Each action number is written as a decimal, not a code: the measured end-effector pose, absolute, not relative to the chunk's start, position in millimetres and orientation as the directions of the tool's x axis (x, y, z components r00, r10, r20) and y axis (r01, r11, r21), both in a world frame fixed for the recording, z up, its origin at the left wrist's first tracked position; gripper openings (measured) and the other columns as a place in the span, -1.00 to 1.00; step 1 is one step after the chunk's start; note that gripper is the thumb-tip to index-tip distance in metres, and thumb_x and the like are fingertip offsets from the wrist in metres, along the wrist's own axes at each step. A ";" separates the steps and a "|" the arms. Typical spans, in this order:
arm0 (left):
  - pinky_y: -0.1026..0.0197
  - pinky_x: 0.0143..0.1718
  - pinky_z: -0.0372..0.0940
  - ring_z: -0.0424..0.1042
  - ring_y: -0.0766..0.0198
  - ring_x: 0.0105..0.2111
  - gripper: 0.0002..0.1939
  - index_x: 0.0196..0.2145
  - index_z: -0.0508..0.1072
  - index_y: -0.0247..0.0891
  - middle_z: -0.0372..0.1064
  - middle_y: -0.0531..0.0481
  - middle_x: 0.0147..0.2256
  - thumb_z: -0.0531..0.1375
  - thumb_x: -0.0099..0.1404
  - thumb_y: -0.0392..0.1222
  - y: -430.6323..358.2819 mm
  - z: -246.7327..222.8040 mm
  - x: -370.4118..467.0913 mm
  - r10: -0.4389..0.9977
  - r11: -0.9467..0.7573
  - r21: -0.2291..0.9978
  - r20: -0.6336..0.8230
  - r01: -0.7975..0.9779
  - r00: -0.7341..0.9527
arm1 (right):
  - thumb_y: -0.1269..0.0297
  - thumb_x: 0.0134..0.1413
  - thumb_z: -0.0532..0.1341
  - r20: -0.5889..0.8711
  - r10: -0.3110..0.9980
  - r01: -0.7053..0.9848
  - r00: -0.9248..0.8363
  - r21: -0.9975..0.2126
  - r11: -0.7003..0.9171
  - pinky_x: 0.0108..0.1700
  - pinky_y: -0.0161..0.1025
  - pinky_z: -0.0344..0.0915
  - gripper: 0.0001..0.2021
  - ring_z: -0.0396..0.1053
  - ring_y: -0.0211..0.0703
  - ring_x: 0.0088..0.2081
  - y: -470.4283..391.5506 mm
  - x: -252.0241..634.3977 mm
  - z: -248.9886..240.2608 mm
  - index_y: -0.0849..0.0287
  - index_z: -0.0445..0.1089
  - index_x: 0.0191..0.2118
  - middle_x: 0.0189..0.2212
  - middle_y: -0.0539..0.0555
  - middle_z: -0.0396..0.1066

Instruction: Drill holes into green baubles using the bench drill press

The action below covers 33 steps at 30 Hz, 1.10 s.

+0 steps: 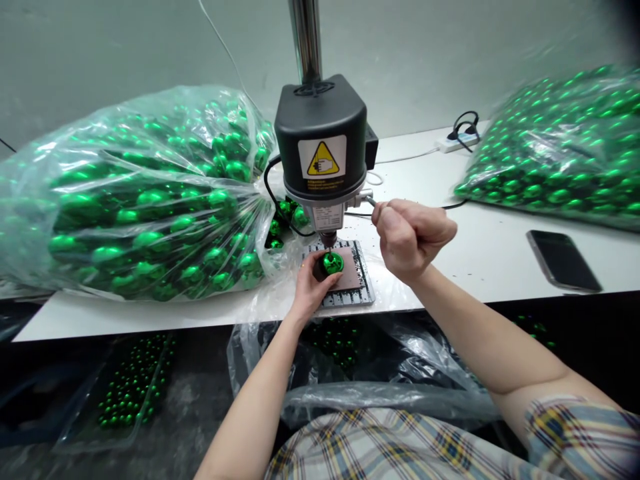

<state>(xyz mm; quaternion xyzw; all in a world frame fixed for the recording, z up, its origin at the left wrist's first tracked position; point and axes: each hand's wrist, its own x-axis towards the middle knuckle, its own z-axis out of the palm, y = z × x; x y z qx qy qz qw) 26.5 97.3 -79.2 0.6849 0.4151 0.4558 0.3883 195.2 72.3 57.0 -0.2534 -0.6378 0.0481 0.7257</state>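
Note:
A shiny green ball [333, 264] sits under the bit of a black bench drill press [323, 133]. My left hand [313, 280] holds the ball between thumb and fingers, on a brownish square pad [351, 270] over the metal base plate [369, 293]. The bit meets the ball's top, or nearly so; I cannot tell how deep it is. To the right of the drill head, my right hand [413, 237] is closed around the feed lever [370, 199], most of which is hidden in the fist.
Large clear bags of green balls lie left [150, 200] and right [560, 147] on the white table [425, 173]. A phone [564, 261] lies at right, a power strip [457, 141] behind. Below the front edge are an open plastic bag [390, 397] and a clear bin [125, 387] of balls.

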 end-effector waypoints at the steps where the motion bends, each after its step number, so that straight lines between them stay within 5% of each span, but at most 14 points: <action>1: 0.02 0.09 0.28 0.42 0.06 0.00 -0.45 0.02 0.39 -0.21 0.44 -0.13 -0.03 0.43 0.10 -0.13 97.2 -79.1 26.7 0.921 -0.356 0.911 0.305 0.207 0.241 | 0.32 0.24 0.13 0.920 0.337 0.231 0.200 -0.378 0.896 -0.56 -0.23 0.00 -0.50 -0.10 -0.38 -0.66 74.0 195.1 55.5 0.14 -0.14 -0.64 -0.72 -0.10 -0.18; 5: 0.03 0.09 0.29 0.42 0.09 0.00 -0.46 0.02 0.38 -0.20 0.44 -0.12 -0.04 0.42 0.12 -0.11 95.0 -76.9 27.8 0.919 -0.354 0.919 0.306 0.175 0.248 | 0.57 0.07 0.19 0.964 0.158 0.143 0.216 -0.191 0.971 -0.58 -0.29 -0.04 -0.54 -0.10 -0.41 -0.66 81.5 196.2 48.4 0.17 -0.11 -0.64 -0.70 -0.12 -0.16; 10: 0.02 0.09 0.29 0.43 0.10 0.00 -0.46 0.00 0.36 -0.23 0.43 -0.13 -0.04 0.43 0.10 -0.12 92.5 -73.2 28.2 0.927 -0.327 0.937 0.292 0.126 0.235 | 0.61 -0.03 0.19 0.985 0.133 0.114 0.106 -0.145 0.983 -0.57 -0.25 -0.03 -0.57 -0.09 -0.39 -0.67 78.1 197.7 38.8 0.16 -0.10 -0.64 -0.70 -0.11 -0.08; 15: 0.03 0.08 0.30 0.44 0.12 -0.01 -0.47 -0.01 0.37 -0.23 0.44 -0.12 -0.05 0.42 0.10 -0.13 96.7 -76.1 31.6 0.931 -0.311 0.944 0.279 0.110 0.235 | 0.32 0.19 0.22 0.863 0.348 0.102 0.367 -0.409 0.907 -0.61 -0.25 -0.11 -0.46 -0.11 -0.39 -0.71 81.6 190.0 78.3 0.17 -0.06 -0.71 -0.77 -0.11 -0.14; 20: 0.04 -0.04 0.32 0.43 0.09 -0.11 -0.53 -0.10 0.39 -0.23 0.44 -0.10 -0.15 0.43 0.06 -0.15 69.3 -59.1 21.2 0.953 -0.303 0.891 0.278 0.338 0.123 | -0.03 0.07 0.34 0.629 0.675 -0.130 0.386 -0.687 0.715 -0.72 -0.29 -0.21 -0.46 -0.14 -0.43 -0.74 110.0 191.8 136.9 0.13 0.08 -0.67 -0.77 -0.13 -0.03; 24: 0.09 -0.14 0.32 0.42 0.05 -0.16 -0.53 -0.13 0.44 -0.15 0.45 -0.07 -0.19 0.45 0.02 -0.04 40.3 -27.1 -7.9 0.878 -0.391 0.766 0.144 0.510 0.457 | 0.00 0.06 0.36 0.587 0.719 -0.176 0.373 -0.716 0.676 -0.74 -0.27 -0.27 -0.47 -0.18 -0.43 -0.73 125.8 198.8 140.0 0.11 0.06 -0.64 -0.77 -0.14 -0.03; 26: 0.07 -0.08 0.32 0.42 0.04 -0.14 -0.63 -0.12 0.45 -0.15 0.46 -0.09 -0.16 0.36 0.16 0.01 49.2 -14.8 -18.2 0.856 -0.427 0.740 0.145 0.520 0.497 | 0.01 0.11 0.33 0.619 0.699 -0.143 0.357 -0.704 0.696 -0.73 -0.27 -0.25 -0.48 -0.17 -0.43 -0.73 129.0 200.6 134.7 0.11 0.05 -0.62 -0.76 -0.13 -0.01; 29: -0.05 0.05 0.25 0.40 -0.05 -0.05 -0.82 -0.17 0.46 -0.25 0.44 -0.24 -0.15 0.08 0.38 -0.21 96.2 -8.2 -19.0 0.927 -0.372 0.621 0.290 0.690 0.239 | -0.01 0.10 0.33 0.639 0.680 -0.125 0.361 -0.689 0.714 -0.72 -0.26 -0.24 -0.49 -0.18 -0.42 -0.72 130.4 199.7 130.7 0.10 0.05 -0.62 -0.75 -0.13 0.00; 33: -0.17 0.09 0.23 0.37 -0.19 0.05 -0.87 -0.35 0.49 -0.32 0.44 -0.36 -0.24 0.13 0.28 -0.33 168.3 -13.8 -5.5 0.966 -0.117 0.539 0.258 0.834 -0.031 | -0.13 0.01 0.34 0.628 0.655 -0.150 0.419 -0.664 0.733 -0.74 -0.24 -0.30 -0.43 -0.19 -0.41 -0.73 129.4 196.3 132.3 0.10 0.03 -0.64 -0.76 -0.13 -0.06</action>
